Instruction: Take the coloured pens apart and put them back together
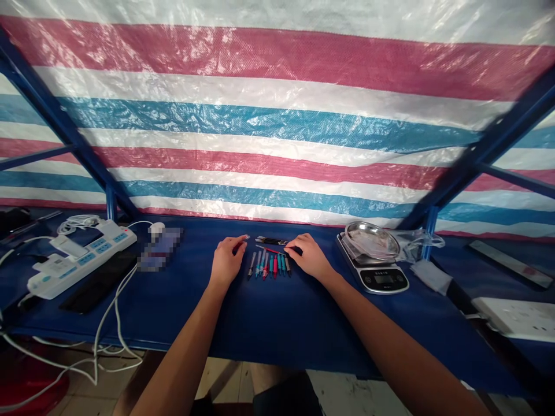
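Two bare forearms reach in from the near edge of a blue table [277, 318], and the hands work at its middle. The left hand [225, 260] is curled, its fingers pinching a slim silver-tipped pen [243, 242] that points to the far right. The right hand [309, 256] lies nearly flat with its fingers together, their tips on the dark end of a pen [295, 250]; whether that pen is gripped, I cannot tell.

Between the hands lies a tight group of pens [269, 265], mostly upright in the view, with blue, teal and red barrels side by side. A red-and-silver pen [267, 249] lies across their far ends, and a small bundle of dark pens [271, 241] sits just beyond. The hands nearly touch this group on both sides.

Open cloth runs from the pens to the near edge. To the right stands a kitchen scale [373, 268] carrying a steel dish [372, 240], with a clear plastic bag [418, 245] just beyond it. To the left, past a pixelated patch [159, 248], lie a power strip [82, 260] and white cables [115, 306] that trail over the near edge. A striped tarp [277, 121] hangs along the far edge.
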`<act>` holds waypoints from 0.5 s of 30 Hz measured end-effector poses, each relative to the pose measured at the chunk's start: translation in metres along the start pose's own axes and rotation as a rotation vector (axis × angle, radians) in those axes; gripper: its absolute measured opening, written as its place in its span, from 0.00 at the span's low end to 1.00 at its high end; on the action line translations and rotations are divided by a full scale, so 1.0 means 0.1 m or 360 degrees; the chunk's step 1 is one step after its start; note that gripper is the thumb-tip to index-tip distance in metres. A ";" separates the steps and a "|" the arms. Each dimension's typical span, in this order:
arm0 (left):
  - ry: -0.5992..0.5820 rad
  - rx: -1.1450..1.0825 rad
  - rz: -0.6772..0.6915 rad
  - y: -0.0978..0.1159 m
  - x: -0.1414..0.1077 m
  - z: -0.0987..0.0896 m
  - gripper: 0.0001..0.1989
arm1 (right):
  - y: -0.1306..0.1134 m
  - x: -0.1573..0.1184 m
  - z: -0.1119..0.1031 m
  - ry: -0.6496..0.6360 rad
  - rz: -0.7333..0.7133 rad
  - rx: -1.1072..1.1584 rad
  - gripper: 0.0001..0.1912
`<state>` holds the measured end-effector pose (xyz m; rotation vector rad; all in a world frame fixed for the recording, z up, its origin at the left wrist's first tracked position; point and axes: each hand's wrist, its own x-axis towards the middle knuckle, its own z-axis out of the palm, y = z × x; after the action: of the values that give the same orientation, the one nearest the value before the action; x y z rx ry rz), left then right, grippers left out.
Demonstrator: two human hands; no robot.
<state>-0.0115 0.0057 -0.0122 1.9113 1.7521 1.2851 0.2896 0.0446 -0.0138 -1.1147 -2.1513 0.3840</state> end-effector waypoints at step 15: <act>-0.0088 0.0030 -0.0052 0.00 0.00 -0.01 0.15 | 0.01 0.03 -0.02 -0.0063 0.0055 0.0072 0.08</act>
<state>-0.0122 0.0049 -0.0115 1.9011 1.7669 1.1975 0.2906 0.0475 -0.0122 -1.1287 -2.1491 0.4718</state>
